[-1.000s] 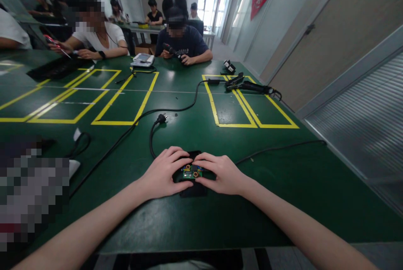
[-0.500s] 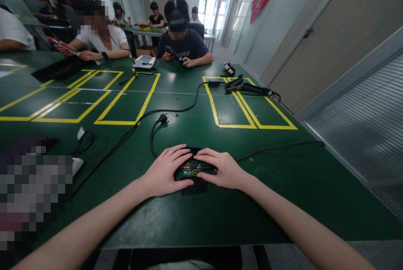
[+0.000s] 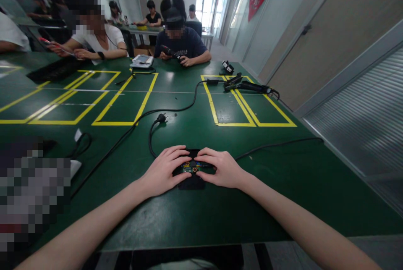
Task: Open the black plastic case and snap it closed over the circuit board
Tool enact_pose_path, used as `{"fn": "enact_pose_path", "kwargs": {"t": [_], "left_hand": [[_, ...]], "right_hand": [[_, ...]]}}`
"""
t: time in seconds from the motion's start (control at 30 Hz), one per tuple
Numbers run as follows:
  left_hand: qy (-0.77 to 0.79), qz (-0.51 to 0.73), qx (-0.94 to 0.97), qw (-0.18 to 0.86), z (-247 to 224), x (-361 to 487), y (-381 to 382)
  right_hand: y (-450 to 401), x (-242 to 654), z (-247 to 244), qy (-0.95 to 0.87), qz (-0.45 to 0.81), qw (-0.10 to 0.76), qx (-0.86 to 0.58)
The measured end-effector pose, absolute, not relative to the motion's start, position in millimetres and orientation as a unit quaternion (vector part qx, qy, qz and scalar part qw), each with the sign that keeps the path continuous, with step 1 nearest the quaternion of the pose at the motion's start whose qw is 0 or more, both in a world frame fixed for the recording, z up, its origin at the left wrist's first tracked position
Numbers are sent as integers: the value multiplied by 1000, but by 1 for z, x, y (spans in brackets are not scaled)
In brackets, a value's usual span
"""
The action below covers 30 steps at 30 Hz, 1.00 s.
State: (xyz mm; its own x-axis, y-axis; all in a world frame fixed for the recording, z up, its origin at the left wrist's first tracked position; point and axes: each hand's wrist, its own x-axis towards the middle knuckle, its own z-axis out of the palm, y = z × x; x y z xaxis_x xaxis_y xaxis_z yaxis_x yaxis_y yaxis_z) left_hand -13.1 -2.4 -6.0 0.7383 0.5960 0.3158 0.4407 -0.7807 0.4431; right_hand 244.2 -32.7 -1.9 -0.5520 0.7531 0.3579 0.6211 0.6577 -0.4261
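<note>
Between my hands is a small green circuit board [image 3: 188, 169] with copper-coloured coils and other parts on it. Beneath it a flat black piece [image 3: 192, 184] rests on the table. From the left side, my left hand [image 3: 166, 170] curves round the board's edge, thumb near and fingers far. On the right, my right hand [image 3: 225, 169] has its thumb and fingers closed about the other end, where a black cable leads in. Fingers partly cover the board's ends.
A black power plug [image 3: 161, 118] lies beyond my left hand. A long black cord [image 3: 151, 111] crosses the green table [image 3: 220, 215]. Black devices [image 3: 252, 87] lie at the far right. A pixelated area [image 3: 34, 190] covers the left. Co-workers sit opposite, one in a dark shirt [image 3: 185, 43].
My left thumb has moved slightly inward along the board's near edge. The black piece beneath shows a little shifted to the left. The view has tilted slightly.
</note>
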Motion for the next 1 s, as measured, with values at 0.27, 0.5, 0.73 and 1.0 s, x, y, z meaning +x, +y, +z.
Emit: {"fn": "enact_pose_path", "kwargs": {"t": [0.27,0.5,0.73,1.0], "left_hand": [[288,239,910,176,-11,-16,3],[282,302,892,184,3,-19,4],[301,251,900,190,8,-29,10],[292,215,911,194,7,-33,17]], "right_hand": [[-30,241,-4,-862,102,267,-418],[-30,244,-1,-856,126,292,-407],[-28,251,-1,-858,147,308,-383],[-23,255,-9,-858,131,316,-384]]}}
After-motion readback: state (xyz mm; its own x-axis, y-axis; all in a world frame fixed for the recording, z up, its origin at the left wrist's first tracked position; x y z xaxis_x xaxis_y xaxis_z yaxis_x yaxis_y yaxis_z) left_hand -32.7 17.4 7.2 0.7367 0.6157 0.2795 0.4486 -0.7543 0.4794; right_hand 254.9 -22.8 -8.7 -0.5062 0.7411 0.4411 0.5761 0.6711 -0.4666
